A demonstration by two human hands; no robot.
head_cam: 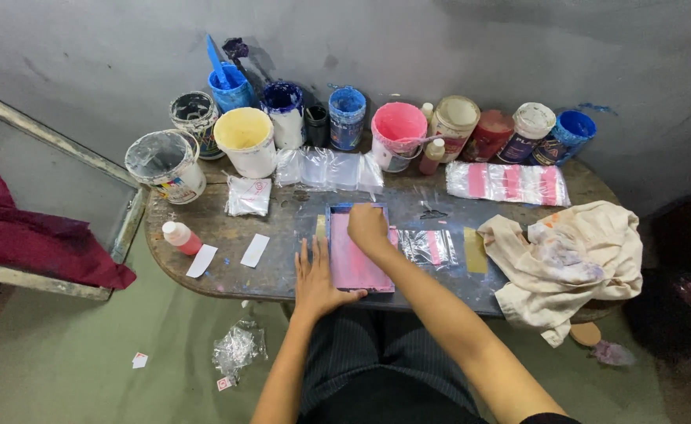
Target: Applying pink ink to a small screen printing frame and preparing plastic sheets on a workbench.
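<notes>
Against the grey wall, on the paint-stained table (204, 228), the pink-inked screen frame (355, 263) is steadied by the flat, open left hand (318, 279) while the right hand (367, 228), grip closed (on what cannot be told), is best drawn evenly.

A worn, paint-smeared table (227, 228) carries paint tubs (245, 140), a pink-stained frame (355, 259), plastic bags (507, 182), a crumpled rag (569, 255) and what may be a squeeze bottle (181, 237).

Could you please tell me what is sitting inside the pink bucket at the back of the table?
A stick rests in the pink bucket, its handle poking over the rim. Pink paint coats the inside wall; the bottom is hidden.
</notes>
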